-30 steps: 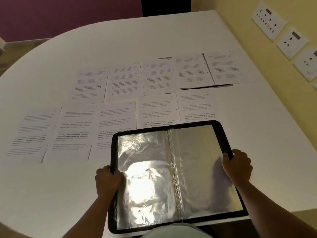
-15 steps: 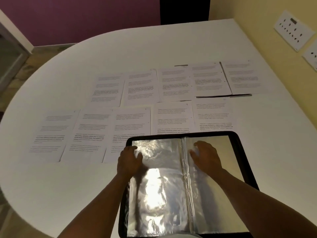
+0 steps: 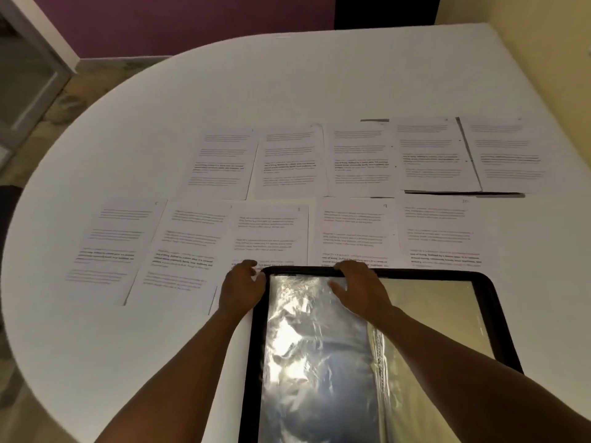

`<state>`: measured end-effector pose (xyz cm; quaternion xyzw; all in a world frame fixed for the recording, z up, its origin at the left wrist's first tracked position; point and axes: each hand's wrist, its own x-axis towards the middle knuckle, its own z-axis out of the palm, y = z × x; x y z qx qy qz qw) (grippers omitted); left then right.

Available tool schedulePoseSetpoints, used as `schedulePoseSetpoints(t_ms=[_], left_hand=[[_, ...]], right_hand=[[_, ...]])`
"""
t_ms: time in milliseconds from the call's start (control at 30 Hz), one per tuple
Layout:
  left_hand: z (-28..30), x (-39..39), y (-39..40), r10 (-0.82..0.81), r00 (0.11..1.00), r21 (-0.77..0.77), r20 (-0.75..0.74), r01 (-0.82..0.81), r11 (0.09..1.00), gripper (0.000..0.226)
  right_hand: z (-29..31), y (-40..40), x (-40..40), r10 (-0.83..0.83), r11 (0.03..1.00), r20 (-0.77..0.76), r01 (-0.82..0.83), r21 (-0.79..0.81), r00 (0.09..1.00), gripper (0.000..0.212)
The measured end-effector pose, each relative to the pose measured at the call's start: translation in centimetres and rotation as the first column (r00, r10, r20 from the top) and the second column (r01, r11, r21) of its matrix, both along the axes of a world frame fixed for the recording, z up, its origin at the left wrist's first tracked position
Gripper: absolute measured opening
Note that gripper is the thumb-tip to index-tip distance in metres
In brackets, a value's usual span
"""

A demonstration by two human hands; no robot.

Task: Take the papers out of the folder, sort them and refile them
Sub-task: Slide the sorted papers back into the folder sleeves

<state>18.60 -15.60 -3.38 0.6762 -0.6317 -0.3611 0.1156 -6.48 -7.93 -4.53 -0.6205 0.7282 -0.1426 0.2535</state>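
Open black-rimmed folder (image 3: 499, 318) (glossy crinkled sleeves); ten printed papers (image 3: 271, 238) beyond

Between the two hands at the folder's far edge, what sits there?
In the head view, between the left hand and the right hand lies the folder's black top-left corner and a strip of its shiny plastic sleeve. No loose paper lies there.
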Motion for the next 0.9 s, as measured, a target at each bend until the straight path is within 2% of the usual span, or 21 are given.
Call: schedulePoseSetpoints(t_ms=[133, 267, 433, 533, 600, 667, 733, 900], left_hand=[[-1.4, -1.1, 1.6, -0.036, 0.998, 0.095, 0.049, 0.031, 0.995, 0.038], [-1.8, -1.9, 2.9, 0.014, 0.990, 0.155, 0.143, -0.036, 0.987, 0.023], [-1.5, -2.5, 4.5, 0.019, 0.995, 0.352, 0.099, -0.053, 0.935, 0.043], [-1.5, -2.5, 6.1, 0.028, 0.999, 0.449, 0.039, -0.043, 0.893, 0.063], [-1.3, -2.5, 7.5, 0.004, 0.999, 0.441, 0.044, -0.023, 0.897, 0.052], [-0.9, -2.3, 8.8, -0.030, 0.996, 0.371, 0.085, -0.003, 0.929, 0.039], [-0.6, -1.9, 9.8, 0.023, 0.998, 0.343, 0.057, -0.041, 0.938, 0.030], [0.8, -1.7, 10.9, -0.019, 1.000, 0.308, -0.013, 0.022, 0.951, 0.025]], right_hand=[[-1.2, 0.3, 1.1, 0.087, 0.996, -0.070, -0.087, 0.012, 0.994, 0.052], [-1.7, 0.4, 1.5, 0.138, 0.990, -0.137, -0.131, 0.060, 0.981, 0.068], [-1.2, 0.7, 1.7, 0.156, 0.986, -0.150, -0.145, 0.083, 0.976, 0.070], [-0.6, 2.1, 2.2, 0.092, 0.992, -0.084, -0.084, 0.098, 0.992, 0.069], [-0.3, 3.5, 2.5, 0.038, 0.996, -0.045, -0.034, 0.079, 0.998, 0.064], [-0.2, 5.2, 2.6, -0.001, 0.998, -0.012, 0.002, 0.065, 1.000, 0.058], [-0.2, 7.0, 2.6, -0.037, 0.997, 0.036, 0.034, 0.076, 0.999, 0.054], [0.1, 9.8, 2.8, -0.106, 0.987, 0.155, 0.085, 0.135, 0.982, 0.043]])
